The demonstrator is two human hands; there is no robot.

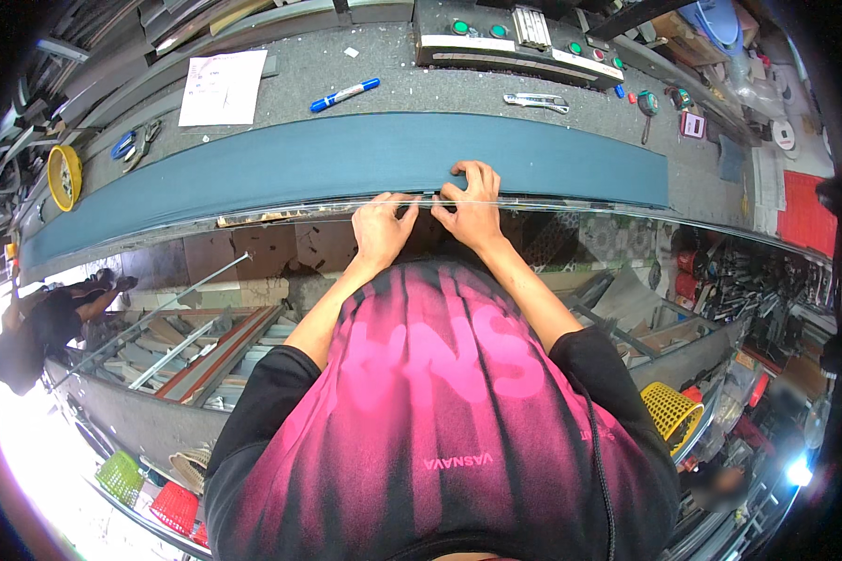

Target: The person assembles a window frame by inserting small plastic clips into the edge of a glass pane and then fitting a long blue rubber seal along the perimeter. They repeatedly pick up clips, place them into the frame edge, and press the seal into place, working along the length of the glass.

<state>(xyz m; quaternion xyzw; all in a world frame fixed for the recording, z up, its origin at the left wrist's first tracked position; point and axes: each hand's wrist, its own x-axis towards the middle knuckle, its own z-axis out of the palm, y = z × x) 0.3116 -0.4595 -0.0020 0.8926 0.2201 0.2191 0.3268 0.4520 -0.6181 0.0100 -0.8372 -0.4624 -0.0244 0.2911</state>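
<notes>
Though long, blue strip (346, 154) beneath fingers (478, 172).

Grey workbench (440, 97), long blue-grey strip (346, 154) along front edge, white paper (222, 88), blue marker (345, 94), box cutter (536, 102)

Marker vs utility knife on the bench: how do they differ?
Colour: the marker is blue with a white section; the utility knife is mostly silver-grey.
Pose: the marker slants up to the right in the view; the knife slopes slightly down to the right.
Place: the marker lies left of the knife.
Shared: both are elongated and lie on the grey bench, beyond the long blue strip.
</notes>
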